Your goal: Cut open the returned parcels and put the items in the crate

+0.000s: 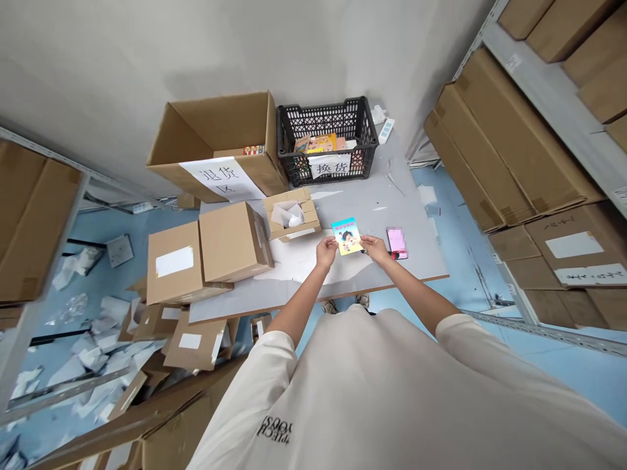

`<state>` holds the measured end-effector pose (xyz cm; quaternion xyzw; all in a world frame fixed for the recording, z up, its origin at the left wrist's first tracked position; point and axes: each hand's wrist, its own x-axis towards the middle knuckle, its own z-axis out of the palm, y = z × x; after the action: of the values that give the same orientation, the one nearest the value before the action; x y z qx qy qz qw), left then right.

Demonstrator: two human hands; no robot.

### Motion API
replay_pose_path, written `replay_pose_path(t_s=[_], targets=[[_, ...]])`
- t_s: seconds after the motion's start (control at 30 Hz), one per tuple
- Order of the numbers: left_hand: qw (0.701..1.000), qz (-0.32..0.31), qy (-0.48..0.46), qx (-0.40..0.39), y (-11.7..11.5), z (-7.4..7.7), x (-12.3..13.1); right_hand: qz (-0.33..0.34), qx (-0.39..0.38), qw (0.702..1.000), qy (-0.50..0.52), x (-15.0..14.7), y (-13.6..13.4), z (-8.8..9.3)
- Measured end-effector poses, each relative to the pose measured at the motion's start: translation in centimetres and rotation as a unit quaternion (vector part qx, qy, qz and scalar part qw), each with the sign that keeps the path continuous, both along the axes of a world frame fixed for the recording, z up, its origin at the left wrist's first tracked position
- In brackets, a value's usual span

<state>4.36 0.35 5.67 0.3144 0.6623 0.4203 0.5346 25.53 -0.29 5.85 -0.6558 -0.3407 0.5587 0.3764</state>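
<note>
Between my two hands is a small children's book (345, 236) with a blue and yellow cover and a cartoon figure on it. My left hand (327, 252) pinches its left edge, and my right hand (374, 248) grips the lower right edge. The book is above the table (416, 261), cover facing up towards me. Just right of my right hand lies a pink-screened phone (397, 240), with something red and black beside it. To the left of my left hand stands a small open cardboard box (310, 214) with crumpled white packing paper (292, 215) inside.
At the back stand a large open carton (169, 166) with a paper sign and a black plastic crate (294, 171) holding colourful books or boxes. Closed cardboard boxes (235, 240) occupy the table's left. Shelves of cartons (519, 143) rise on the right; boxes and paper scraps (93, 356) litter the left floor.
</note>
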Motion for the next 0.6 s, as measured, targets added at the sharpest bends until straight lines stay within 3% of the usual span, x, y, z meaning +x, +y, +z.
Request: replay_pose_path(t_s=[0.1, 0.23, 0.43, 0.5, 0.6], targets=[[0.998, -0.01, 0.008, 0.054, 0.8, 1.8, 1.0, -0.008, 0.044, 0.999, -0.004, 0.1, 0.7, 2.1], [0.994, -0.07, -0.042, 0.07, 1.2, 3.6, 2.7, 0.049, 0.146, 0.986, -0.07, -0.8, 0.6, 4.1], [0.995, -0.028, -0.038, 0.084, 1.7, 4.5, 3.4, 0.167, 0.259, 0.936, -0.171, -1.8, -0.5, 5.5], [0.996, -0.021, -0.031, 0.083, 1.9, 4.7, 2.8, 0.162, 0.262, 0.934, -0.18, -1.6, -0.4, 5.5], [0.997, -0.026, -0.027, 0.067, 2.0, 4.8, 1.7, 0.096, 0.229, 0.95, -0.191, -0.9, 0.2, 5.1]])
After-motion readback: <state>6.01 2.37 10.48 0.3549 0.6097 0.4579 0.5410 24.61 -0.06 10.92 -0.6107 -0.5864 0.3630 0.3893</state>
